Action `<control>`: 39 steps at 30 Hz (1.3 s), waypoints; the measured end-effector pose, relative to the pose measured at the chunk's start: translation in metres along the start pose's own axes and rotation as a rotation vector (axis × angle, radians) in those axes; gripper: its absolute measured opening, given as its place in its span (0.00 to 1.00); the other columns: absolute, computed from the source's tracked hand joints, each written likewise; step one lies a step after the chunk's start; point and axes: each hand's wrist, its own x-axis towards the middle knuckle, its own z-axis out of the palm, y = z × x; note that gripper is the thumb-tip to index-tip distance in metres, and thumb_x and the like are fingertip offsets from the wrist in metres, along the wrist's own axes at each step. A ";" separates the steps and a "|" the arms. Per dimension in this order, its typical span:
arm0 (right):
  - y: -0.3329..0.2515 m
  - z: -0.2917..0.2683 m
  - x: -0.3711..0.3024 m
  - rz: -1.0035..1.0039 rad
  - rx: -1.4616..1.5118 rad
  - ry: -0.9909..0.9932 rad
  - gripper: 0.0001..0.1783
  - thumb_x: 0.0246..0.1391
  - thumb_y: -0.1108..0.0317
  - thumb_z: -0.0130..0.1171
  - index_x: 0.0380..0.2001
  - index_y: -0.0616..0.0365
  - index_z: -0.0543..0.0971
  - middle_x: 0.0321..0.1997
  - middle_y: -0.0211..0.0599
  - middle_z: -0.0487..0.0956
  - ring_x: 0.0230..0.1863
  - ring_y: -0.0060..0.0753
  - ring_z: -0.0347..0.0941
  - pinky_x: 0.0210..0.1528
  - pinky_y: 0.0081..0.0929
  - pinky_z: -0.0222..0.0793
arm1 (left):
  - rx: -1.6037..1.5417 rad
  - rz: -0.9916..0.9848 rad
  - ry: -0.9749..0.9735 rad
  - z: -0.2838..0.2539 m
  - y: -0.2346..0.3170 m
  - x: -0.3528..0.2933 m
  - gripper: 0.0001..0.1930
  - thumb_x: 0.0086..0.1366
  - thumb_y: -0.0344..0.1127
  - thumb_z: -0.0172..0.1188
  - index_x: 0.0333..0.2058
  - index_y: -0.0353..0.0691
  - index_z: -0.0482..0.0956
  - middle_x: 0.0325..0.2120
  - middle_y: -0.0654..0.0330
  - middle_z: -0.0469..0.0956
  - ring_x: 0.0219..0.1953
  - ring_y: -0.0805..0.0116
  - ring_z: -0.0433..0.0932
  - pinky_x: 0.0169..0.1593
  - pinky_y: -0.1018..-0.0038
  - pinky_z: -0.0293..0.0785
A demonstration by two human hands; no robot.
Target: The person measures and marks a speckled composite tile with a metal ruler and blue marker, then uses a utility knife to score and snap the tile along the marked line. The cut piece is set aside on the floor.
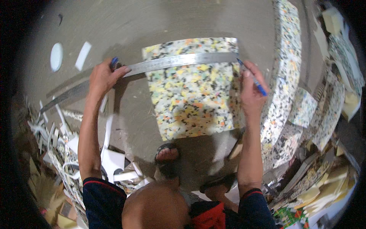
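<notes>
A ruler lies across a foam sheet on the floor — the person's left hand left of it, right hand and pen at its right edge — a foam strip farther right.

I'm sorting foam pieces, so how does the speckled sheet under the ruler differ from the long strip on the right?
The speckled sheet is broad and roughly square; the long strip is much narrower. The sheet has a metal ruler across it; the strip has none. Both are pale with black, yellow and orange flecks.
</notes>
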 end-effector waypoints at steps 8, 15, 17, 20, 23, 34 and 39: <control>-0.039 0.071 0.064 0.144 0.287 -0.567 0.12 0.56 0.66 0.68 0.39 0.61 0.83 0.34 0.28 0.82 0.33 0.18 0.74 0.37 0.19 0.70 | 0.035 0.099 0.026 -0.003 0.001 0.001 0.26 0.56 0.60 0.72 0.29 0.39 0.80 0.17 0.58 0.76 0.21 0.65 0.76 0.26 0.63 0.70; -0.039 0.126 0.074 0.127 0.204 -0.773 0.11 0.53 0.64 0.68 0.35 0.60 0.84 0.26 0.27 0.81 0.27 0.17 0.73 0.30 0.20 0.68 | -0.022 0.083 -0.037 -0.001 0.000 0.002 0.27 0.55 0.60 0.73 0.28 0.38 0.80 0.16 0.59 0.75 0.19 0.66 0.75 0.24 0.66 0.70; -0.034 0.130 0.075 0.112 0.197 -0.771 0.11 0.53 0.64 0.68 0.35 0.60 0.84 0.26 0.26 0.81 0.26 0.17 0.73 0.29 0.20 0.68 | -0.024 0.097 -0.032 0.004 -0.006 0.004 0.27 0.55 0.61 0.73 0.28 0.38 0.80 0.15 0.60 0.74 0.18 0.67 0.74 0.23 0.67 0.69; -0.029 0.130 0.077 0.144 0.234 -0.786 0.10 0.54 0.64 0.68 0.34 0.60 0.84 0.25 0.26 0.81 0.25 0.16 0.72 0.27 0.20 0.67 | -0.028 0.129 -0.017 0.005 -0.007 0.004 0.27 0.55 0.62 0.72 0.27 0.39 0.79 0.13 0.61 0.72 0.16 0.68 0.72 0.21 0.67 0.68; -0.029 0.134 0.076 0.118 0.251 -0.772 0.10 0.55 0.64 0.67 0.33 0.60 0.84 0.23 0.24 0.80 0.23 0.15 0.70 0.25 0.20 0.65 | -0.008 0.169 0.011 0.005 -0.008 0.005 0.27 0.56 0.61 0.72 0.27 0.39 0.79 0.13 0.61 0.72 0.16 0.68 0.72 0.21 0.68 0.68; -0.031 0.137 0.074 0.150 0.201 -0.803 0.11 0.55 0.63 0.67 0.32 0.61 0.84 0.21 0.24 0.79 0.22 0.16 0.70 0.24 0.20 0.64 | -0.042 0.151 -0.006 0.004 -0.006 0.003 0.25 0.56 0.58 0.73 0.27 0.39 0.79 0.13 0.61 0.72 0.16 0.69 0.72 0.21 0.70 0.68; -0.021 0.140 0.075 0.114 0.160 -0.815 0.12 0.56 0.62 0.68 0.36 0.61 0.84 0.22 0.26 0.79 0.20 0.16 0.68 0.22 0.19 0.62 | -0.049 0.150 -0.003 0.003 -0.005 0.002 0.25 0.56 0.58 0.73 0.28 0.39 0.79 0.14 0.61 0.72 0.16 0.70 0.72 0.20 0.70 0.68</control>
